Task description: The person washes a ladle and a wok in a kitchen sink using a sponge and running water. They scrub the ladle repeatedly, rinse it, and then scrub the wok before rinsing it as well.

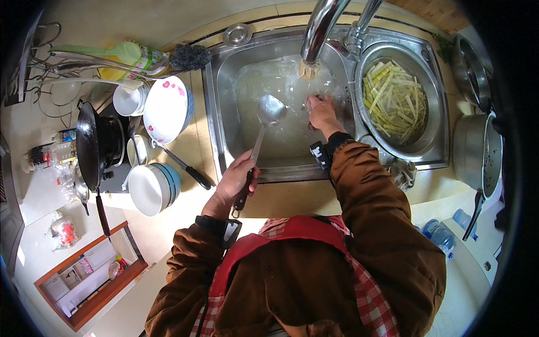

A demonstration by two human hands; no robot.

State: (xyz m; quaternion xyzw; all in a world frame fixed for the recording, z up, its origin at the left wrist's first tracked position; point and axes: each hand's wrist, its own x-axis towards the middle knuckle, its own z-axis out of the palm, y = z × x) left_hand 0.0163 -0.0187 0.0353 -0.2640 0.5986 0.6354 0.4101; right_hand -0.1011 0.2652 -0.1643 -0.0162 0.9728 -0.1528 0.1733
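Observation:
My left hand (240, 175) grips the dark handle of a metal ladle (271, 110), whose bowl is held over the sink basin (229, 105). Cloudy water (273, 143) lies in that basin. At the basin's right side, my right hand (323, 113) is low by the water, fingers curled around a dark reddish thing (312, 126). The hand hides most of it, so its kind is unclear. Above the basin stands a chrome faucet (322, 31) with cloth tied over its spout. To the right, a round metal basin (431, 126) holds pale green cut vegetable strips (393, 101).
Bowls (147, 189), a heart-patterned bowl (166, 109) and a black-handled utensil (185, 166) crowd the left counter, beside a wok (89, 145). A steel-wool scrubber (190, 57) sits near the sink's left corner. At right are a handled pot (469, 147) and a crumpled rag (403, 173).

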